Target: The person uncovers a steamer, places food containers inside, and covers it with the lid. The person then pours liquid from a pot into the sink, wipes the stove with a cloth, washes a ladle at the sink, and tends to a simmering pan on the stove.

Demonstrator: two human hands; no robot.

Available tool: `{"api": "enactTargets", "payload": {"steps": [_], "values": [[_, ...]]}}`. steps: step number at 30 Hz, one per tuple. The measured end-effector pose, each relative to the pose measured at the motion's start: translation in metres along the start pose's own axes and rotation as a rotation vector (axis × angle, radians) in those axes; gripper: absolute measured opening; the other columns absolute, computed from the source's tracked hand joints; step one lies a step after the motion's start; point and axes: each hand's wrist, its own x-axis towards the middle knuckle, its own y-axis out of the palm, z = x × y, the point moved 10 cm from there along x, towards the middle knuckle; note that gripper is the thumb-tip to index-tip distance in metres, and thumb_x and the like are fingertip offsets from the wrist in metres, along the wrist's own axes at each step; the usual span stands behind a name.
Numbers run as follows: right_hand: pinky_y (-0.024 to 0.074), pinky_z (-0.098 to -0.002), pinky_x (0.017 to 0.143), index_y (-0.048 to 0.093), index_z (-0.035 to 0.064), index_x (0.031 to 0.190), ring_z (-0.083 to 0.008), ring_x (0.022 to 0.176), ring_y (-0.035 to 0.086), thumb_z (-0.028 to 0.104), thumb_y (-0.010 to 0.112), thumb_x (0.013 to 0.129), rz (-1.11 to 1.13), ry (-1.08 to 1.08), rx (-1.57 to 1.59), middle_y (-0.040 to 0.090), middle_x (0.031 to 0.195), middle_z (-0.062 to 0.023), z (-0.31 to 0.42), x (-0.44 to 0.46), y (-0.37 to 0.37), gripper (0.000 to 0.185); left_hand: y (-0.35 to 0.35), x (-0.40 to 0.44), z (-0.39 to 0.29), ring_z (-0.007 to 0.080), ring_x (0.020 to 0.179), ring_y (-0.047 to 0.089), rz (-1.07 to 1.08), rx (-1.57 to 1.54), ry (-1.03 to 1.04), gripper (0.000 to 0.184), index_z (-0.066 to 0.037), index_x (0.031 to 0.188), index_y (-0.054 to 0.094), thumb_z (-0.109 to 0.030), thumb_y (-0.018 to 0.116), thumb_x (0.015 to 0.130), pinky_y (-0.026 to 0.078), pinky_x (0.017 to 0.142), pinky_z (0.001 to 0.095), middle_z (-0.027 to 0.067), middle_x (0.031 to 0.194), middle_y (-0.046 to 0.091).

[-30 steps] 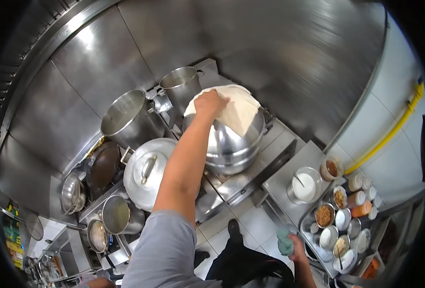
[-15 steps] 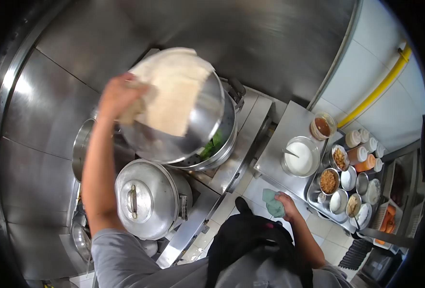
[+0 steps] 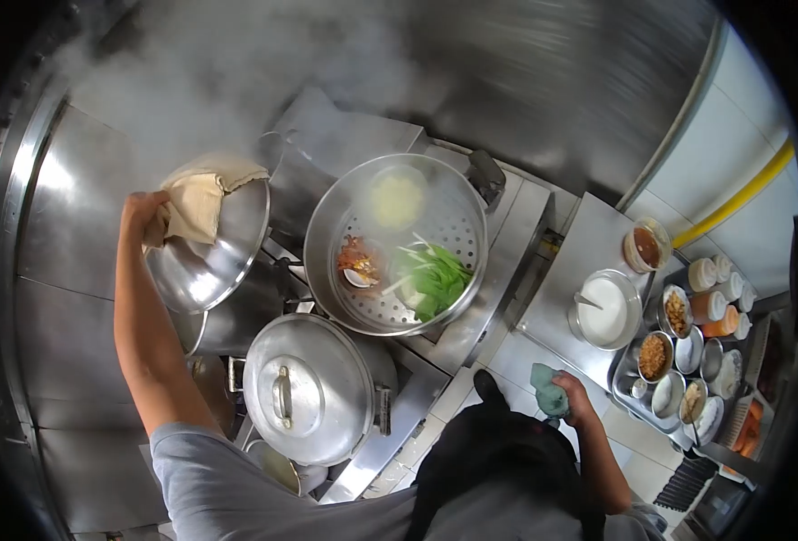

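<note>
Lid [image 3: 227,257]: swung clear of the steamer [image 3: 327,216] since a moment ago, now to its left; our left hand [image 3: 144,213] grips it through a cloth [image 3: 196,207]. Steamer: on the stove [image 3: 512,225], uncovered, so open to us: greens [image 3: 437,284], reddish pieces [image 3: 356,255], and something yellow [image 3: 399,200], probably food, blurred by steam [image 3: 236,72]. Our right hand [image 3: 577,397]: closed round a green rag [image 3: 548,389], apart from the stove.
</note>
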Motion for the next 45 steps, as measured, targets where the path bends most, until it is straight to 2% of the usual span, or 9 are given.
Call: {"api": "enactTargets", "payload": {"steps": [7,13,19,24,31,32,38,42,45], "values": [[0.0553,-0.0334,0.064,0.058,0.0017,0.106,-0.0208,0.074,0.065,0.024,0.060,0.087,-0.046,0.004,0.020,0.064,0.090,-0.0100,0.003,0.004,0.005,0.029,0.016,0.053,0.103,0.0247,0.070,0.068,0.036,-0.002,-0.173,0.042,0.007,0.092,0.072,-0.032,0.074,0.075,0.054,0.064,0.0401,0.0160,0.085,0.070],[0.0559,-0.0340,0.064,0.058,0.0024,0.106,-0.0212,0.074,0.065,0.026,0.058,0.088,-0.057,0.016,-0.019,0.064,0.090,-0.0108,-0.002,0.010,-0.003,0.030,0.021,0.039,0.106,0.0255,0.071,0.068,0.042,-0.028,-0.130,0.044,0.008,0.093,0.072,-0.034,0.074,0.080,0.054,0.068,0.0403,0.0169,0.086,0.072],[0.0571,-0.0346,0.074,0.058,0.0001,0.112,-0.0219,0.084,0.067,0.022,0.059,0.090,-0.022,0.044,0.005,0.064,0.096,-0.0109,0.001,0.005,0.002,0.031,-0.006,0.034,0.035,0.0243,0.091,0.067,-0.089,0.477,0.129,0.052,0.005,0.107,0.068,-0.042,0.071,0.086,0.052,0.082,0.0389,0.0167,0.098,0.071],[0.0559,-0.0351,0.082,0.056,-0.0036,0.120,-0.0212,0.095,0.066,0.021,0.062,0.091,-0.012,0.026,-0.032,0.065,0.105,-0.0121,0.007,0.007,0.007,0.038,0.005,-0.142,-0.136,0.0242,0.099,0.065,0.014,0.001,0.499,0.052,0.000,0.122,0.056,-0.031,0.075,0.085,0.051,0.087,0.0350,0.0160,0.109,0.066],[0.0478,-0.0248,0.081,0.059,0.0028,0.116,-0.0077,0.090,0.056,0.016,0.066,0.093,0.236,-0.358,-0.508,0.062,0.097,0.0001,0.123,-0.026,0.107,0.027,0.008,-0.375,-0.180,0.0160,0.090,0.057,0.028,-0.033,0.689,0.038,-0.003,0.102,0.056,-0.004,0.082,0.074,0.048,0.081,0.0312,0.0051,0.096,0.058],[0.0478,-0.0248,0.081,0.059,0.0028,0.116,-0.0077,0.090,0.056,0.016,0.066,0.093,0.249,-0.360,-0.510,0.062,0.097,0.0001,0.135,-0.029,0.119,0.027,0.019,-0.385,-0.166,0.0294,0.091,0.061,0.078,-0.117,0.645,0.047,-0.004,0.104,0.059,-0.013,0.088,0.068,0.050,0.081,0.0361,0.0118,0.098,0.059],[0.0467,-0.0241,0.081,0.060,0.0031,0.114,-0.0062,0.091,0.055,0.017,0.066,0.093,0.388,-0.456,-0.443,0.061,0.097,0.0005,0.190,-0.043,0.177,0.026,0.093,-0.390,-0.110,0.0136,0.100,0.054,0.578,-0.715,0.215,0.054,-0.005,0.120,0.051,0.003,0.077,0.075,0.046,0.088,0.0286,0.0040,0.105,0.056],[0.0462,-0.0241,0.082,0.060,0.0026,0.113,-0.0068,0.092,0.055,0.017,0.066,0.092,0.407,-0.435,-0.456,0.061,0.098,0.0001,0.178,-0.035,0.179,0.026,0.152,-0.377,-0.128,0.0153,0.104,0.058,0.566,-0.642,0.359,0.052,-0.006,0.119,0.054,0.007,0.074,0.073,0.048,0.091,0.0315,0.0058,0.107,0.060],[0.0462,-0.0245,0.081,0.059,0.0014,0.112,-0.0086,0.092,0.055,0.017,0.067,0.091,0.291,-0.463,-0.493,0.061,0.096,-0.0007,0.154,-0.031,0.147,0.027,0.207,-0.355,-0.148,0.0224,0.104,0.062,0.435,-0.206,0.844,0.044,-0.008,0.110,0.061,0.009,0.069,0.070,0.050,0.090,0.0347,0.0077,0.108,0.061]]}}
